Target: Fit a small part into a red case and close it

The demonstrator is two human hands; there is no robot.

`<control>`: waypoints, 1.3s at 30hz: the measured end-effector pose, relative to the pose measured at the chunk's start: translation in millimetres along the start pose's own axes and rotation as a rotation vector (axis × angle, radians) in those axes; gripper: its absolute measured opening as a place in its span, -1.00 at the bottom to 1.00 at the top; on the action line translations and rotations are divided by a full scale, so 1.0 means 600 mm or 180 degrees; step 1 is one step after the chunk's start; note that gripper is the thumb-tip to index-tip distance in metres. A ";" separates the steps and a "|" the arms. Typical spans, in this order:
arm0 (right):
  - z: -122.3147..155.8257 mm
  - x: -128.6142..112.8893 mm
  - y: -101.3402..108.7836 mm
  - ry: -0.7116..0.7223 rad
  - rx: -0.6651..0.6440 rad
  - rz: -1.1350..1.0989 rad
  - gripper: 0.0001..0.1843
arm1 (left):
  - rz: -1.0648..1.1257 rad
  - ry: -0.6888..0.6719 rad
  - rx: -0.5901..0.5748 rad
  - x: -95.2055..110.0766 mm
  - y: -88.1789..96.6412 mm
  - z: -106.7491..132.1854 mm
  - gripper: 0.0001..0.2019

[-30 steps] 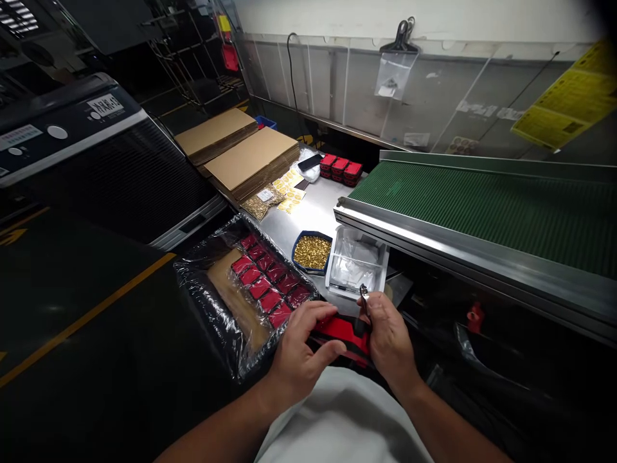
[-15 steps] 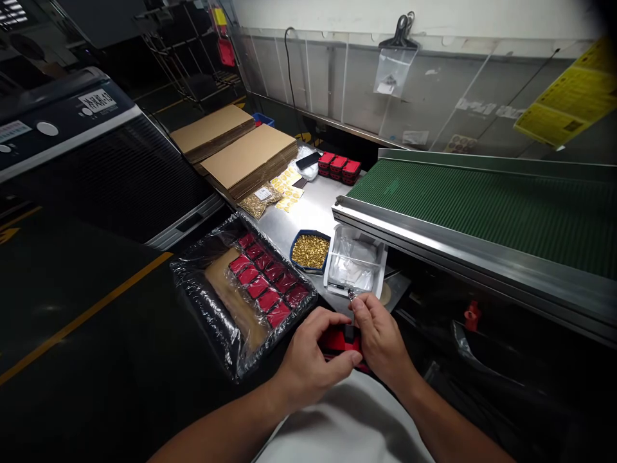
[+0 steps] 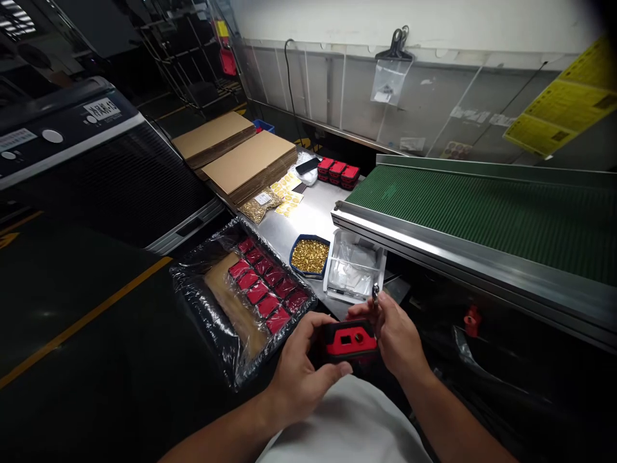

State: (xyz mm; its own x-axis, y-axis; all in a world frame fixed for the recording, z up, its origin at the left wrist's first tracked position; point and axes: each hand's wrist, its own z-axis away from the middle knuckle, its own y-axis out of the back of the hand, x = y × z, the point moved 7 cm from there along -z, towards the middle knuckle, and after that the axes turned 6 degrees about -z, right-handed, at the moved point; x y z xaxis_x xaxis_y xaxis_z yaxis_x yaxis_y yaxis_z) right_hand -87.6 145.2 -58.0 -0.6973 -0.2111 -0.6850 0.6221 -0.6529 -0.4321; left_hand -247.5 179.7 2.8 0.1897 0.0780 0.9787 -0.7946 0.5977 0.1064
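My left hand [image 3: 301, 363] grips a red and black plastic case [image 3: 348, 341] from below and at its left end. The case has a square hole and a round hole in its face. My right hand [image 3: 393, 337] is at the case's right end, pinching a small metal fitting [image 3: 375, 294] upright between finger and thumb. To the left, a black tray [image 3: 200, 299] lined with plastic film holds rows of red cases. A blue dish of gold-coloured small parts [image 3: 310, 256] and a clear plastic bin [image 3: 354, 267] stand just beyond my hands.
A steel table [image 3: 308, 215] holds stacked cardboard sheets [image 3: 248, 164], a bag of gold parts [image 3: 255, 207], stickers, a phone and several red cases at the back. A green conveyor belt [image 3: 482, 218] with a steel rail runs along the right. A dark machine [image 3: 96, 154] stands left.
The red case has turned so its face with the holes shows towards me. My right hand has moved right, lifting the metal fitting away from the bin's front edge.
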 end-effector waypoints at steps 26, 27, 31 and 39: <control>0.049 -0.056 0.004 0.1158 0.0291 0.0782 -0.57 | 0.0927 0.0251 -0.0130 -0.051 -0.025 0.008 -0.69; 0.048 -0.056 0.004 0.1144 0.0253 0.0763 -0.58 | 0.1031 0.0303 -0.0092 -0.054 -0.024 0.007 -0.76; 0.048 -0.051 -0.003 0.1132 -0.0118 0.0906 -0.63 | 0.0873 0.0482 -0.0015 -0.059 -0.013 -0.011 -0.57; 0.061 0.015 -0.028 0.0953 -0.0672 0.1506 -0.65 | 0.1054 0.1080 -0.1710 -0.080 -0.040 -0.020 -0.33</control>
State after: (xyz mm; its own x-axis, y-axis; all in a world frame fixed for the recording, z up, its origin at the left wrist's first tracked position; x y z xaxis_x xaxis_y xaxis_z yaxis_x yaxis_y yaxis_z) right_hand -117.2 127.3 -35.4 -0.2155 -0.2095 -0.9538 0.9194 -0.3727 -0.1259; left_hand -230.7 171.3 -48.7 0.2260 0.5150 0.8268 -0.4644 0.8031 -0.3733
